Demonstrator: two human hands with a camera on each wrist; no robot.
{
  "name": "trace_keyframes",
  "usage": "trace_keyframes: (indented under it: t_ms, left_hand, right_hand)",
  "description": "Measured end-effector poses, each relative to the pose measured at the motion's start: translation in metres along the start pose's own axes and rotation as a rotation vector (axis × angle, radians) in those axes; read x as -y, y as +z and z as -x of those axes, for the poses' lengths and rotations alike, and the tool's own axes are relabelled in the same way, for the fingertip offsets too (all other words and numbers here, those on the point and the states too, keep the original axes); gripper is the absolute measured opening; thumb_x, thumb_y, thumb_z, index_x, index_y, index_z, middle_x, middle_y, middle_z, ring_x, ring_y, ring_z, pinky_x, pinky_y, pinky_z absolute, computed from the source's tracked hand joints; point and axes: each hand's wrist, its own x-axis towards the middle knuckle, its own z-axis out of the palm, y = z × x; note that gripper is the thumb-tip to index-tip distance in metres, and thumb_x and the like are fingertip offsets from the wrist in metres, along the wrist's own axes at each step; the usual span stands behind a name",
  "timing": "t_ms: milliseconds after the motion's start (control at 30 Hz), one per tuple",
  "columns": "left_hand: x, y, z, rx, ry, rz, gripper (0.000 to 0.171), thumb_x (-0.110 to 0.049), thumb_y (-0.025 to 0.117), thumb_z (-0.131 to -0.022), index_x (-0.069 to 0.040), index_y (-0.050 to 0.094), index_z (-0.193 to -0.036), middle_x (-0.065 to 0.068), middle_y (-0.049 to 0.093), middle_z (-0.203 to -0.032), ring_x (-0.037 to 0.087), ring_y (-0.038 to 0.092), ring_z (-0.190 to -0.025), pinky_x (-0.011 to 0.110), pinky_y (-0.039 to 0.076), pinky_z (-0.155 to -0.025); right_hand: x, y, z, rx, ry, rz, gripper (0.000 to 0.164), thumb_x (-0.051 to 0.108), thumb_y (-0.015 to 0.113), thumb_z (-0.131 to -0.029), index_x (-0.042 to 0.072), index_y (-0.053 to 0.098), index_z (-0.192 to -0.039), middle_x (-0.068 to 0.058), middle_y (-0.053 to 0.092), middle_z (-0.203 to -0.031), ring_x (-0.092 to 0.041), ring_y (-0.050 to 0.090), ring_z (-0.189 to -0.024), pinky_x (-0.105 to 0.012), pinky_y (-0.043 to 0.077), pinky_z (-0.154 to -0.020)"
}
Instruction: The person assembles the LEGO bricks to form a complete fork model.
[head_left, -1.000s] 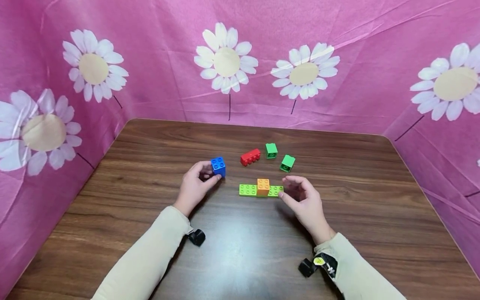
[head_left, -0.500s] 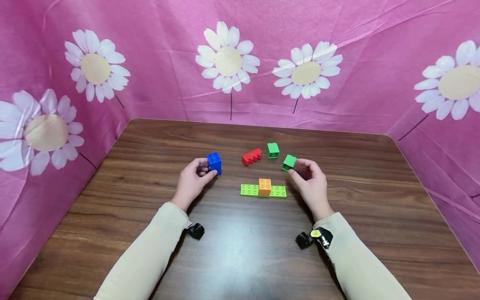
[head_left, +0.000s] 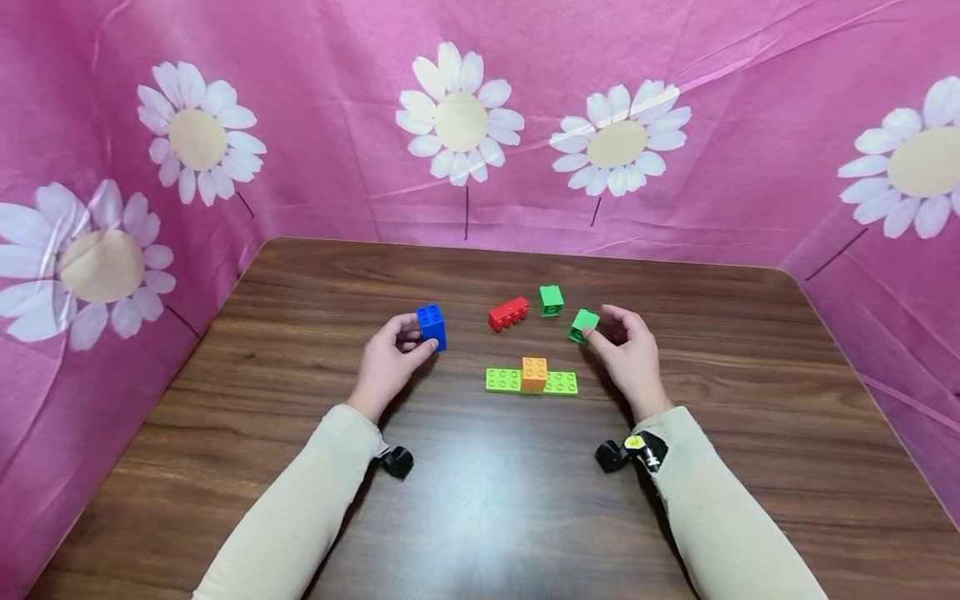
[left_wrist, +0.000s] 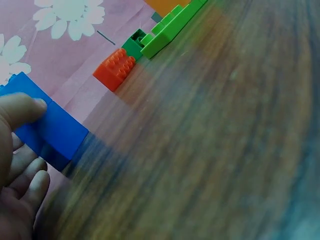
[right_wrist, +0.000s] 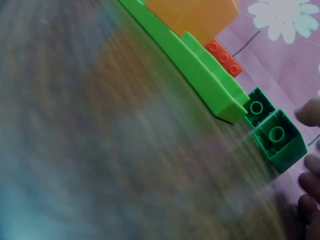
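My left hand (head_left: pixel 390 360) pinches a tall blue brick stack (head_left: pixel 432 327) between thumb and fingers, at the left of the other bricks. A seam runs across its side in the left wrist view, where its lower end comes down close to the table. My right hand (head_left: pixel 630 357) is at the nearer green brick (head_left: pixel 582 326), thumb over its right edge in the head view. From the right wrist, this green brick (right_wrist: pixel 280 141) lies on its side, hollow underside showing, with thumb and curved fingers spread around its far end and a gap at the thumb.
A long lime-green brick (head_left: pixel 502 380) lies in front, an orange brick (head_left: pixel 534 374) standing on its middle. Behind it are a red brick (head_left: pixel 508 313) on its side and a second green brick (head_left: pixel 551 301). The brown wooden table (head_left: pixel 300 333) meets a pink flowered cloth (head_left: pixel 337 125).
My right hand has left the lime-green brick's right end and moved forward to the nearer green brick. My left hand, with the blue brick stack, has shifted slightly.
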Motion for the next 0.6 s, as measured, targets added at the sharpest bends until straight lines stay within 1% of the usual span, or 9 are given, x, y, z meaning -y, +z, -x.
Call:
trace_keyframes:
  t_ms: [100,167,233,333,400,467,500,567,600]
  left_hand:
    - [-0.005,-0.001,0.002,-0.007,0.007,0.064,0.051,-0.016,0.079,-0.087,-0.004,0.059,-0.132,0.015,0.065,-0.126,0.030,0.063,-0.113,0.043,0.050,-0.099]
    - [-0.012,-0.001,0.004,-0.033,0.048,0.096,0.052,-0.016,0.079,-0.088,-0.006,0.057,-0.134,0.013,0.062,-0.131,0.029,0.061,-0.118,0.043,0.048,-0.102]
    - [-0.020,0.000,0.007,-0.071,0.130,0.105,0.051,-0.015,0.078,-0.088,-0.008,0.057,-0.135,0.010,0.061,-0.132,0.027,0.059,-0.120,0.043,0.047,-0.104]
    - [-0.033,0.004,0.012,-0.124,0.316,0.123,0.046,-0.006,0.076,-0.088,-0.005,0.060,-0.131,0.012,0.062,-0.128,0.027,0.059,-0.119,0.044,0.046,-0.103]
    - [-0.042,0.007,0.017,-0.135,0.442,0.127,0.043,0.000,0.075,-0.087,-0.002,0.061,-0.127,0.014,0.063,-0.125,0.028,0.060,-0.117,0.043,0.047,-0.103]
    - [-0.049,0.011,0.023,-0.121,0.538,0.116,0.041,0.002,0.074,-0.085,-0.001,0.062,-0.125,0.014,0.064,-0.121,0.029,0.061,-0.113,0.041,0.048,-0.101]
    - [-0.052,0.013,0.026,-0.102,0.570,0.110,0.041,0.002,0.074,-0.085,0.000,0.062,-0.124,0.014,0.064,-0.121,0.030,0.062,-0.112,0.039,0.049,-0.100]
    - [-0.055,0.019,0.031,-0.040,0.596,0.087,0.042,0.001,0.074,-0.085,-0.001,0.062,-0.125,0.013,0.065,-0.121,0.030,0.062,-0.113,0.036,0.049,-0.101]
    - [-0.055,0.021,0.034,-0.004,0.591,0.069,0.043,-0.001,0.074,-0.085,-0.001,0.061,-0.125,0.012,0.064,-0.122,0.030,0.062,-0.113,0.035,0.049,-0.101]
  right_hand:
    - [-0.002,-0.003,-0.004,0.055,0.038,0.059,0.053,0.018,0.074,-0.091,-0.005,0.056,-0.135,-0.022,0.058,-0.130,-0.035,0.058,-0.118,-0.046,0.045,-0.101]
    - [-0.003,-0.004,-0.006,0.075,0.050,0.084,0.054,0.022,0.074,-0.091,-0.005,0.056,-0.135,-0.022,0.058,-0.130,-0.035,0.058,-0.119,-0.047,0.045,-0.102]
    - [-0.004,-0.004,-0.007,0.088,0.050,0.109,0.055,0.025,0.074,-0.092,-0.005,0.057,-0.134,-0.023,0.058,-0.129,-0.035,0.058,-0.119,-0.047,0.045,-0.102]
    - [-0.004,-0.004,-0.008,0.096,0.047,0.133,0.055,0.027,0.074,-0.091,-0.004,0.058,-0.134,-0.022,0.058,-0.128,-0.035,0.057,-0.119,-0.048,0.044,-0.102]
    - [-0.004,-0.005,-0.008,0.101,0.043,0.149,0.055,0.028,0.074,-0.091,-0.004,0.059,-0.134,-0.022,0.058,-0.128,-0.036,0.056,-0.119,-0.049,0.043,-0.103]
    - [-0.003,-0.005,-0.008,0.106,0.035,0.170,0.055,0.028,0.074,-0.091,-0.004,0.059,-0.134,-0.022,0.058,-0.127,-0.037,0.055,-0.119,-0.050,0.041,-0.104]
    - [-0.003,-0.005,-0.008,0.109,0.030,0.181,0.055,0.029,0.074,-0.091,-0.004,0.059,-0.134,-0.022,0.058,-0.127,-0.037,0.055,-0.119,-0.050,0.040,-0.104]
    - [-0.003,-0.004,-0.008,0.110,0.015,0.193,0.054,0.029,0.073,-0.092,-0.004,0.060,-0.133,-0.023,0.059,-0.127,-0.038,0.054,-0.120,-0.052,0.039,-0.104]
    - [-0.003,-0.004,-0.008,0.110,0.009,0.202,0.053,0.029,0.072,-0.093,-0.004,0.060,-0.132,-0.023,0.059,-0.127,-0.039,0.054,-0.121,-0.052,0.039,-0.105]
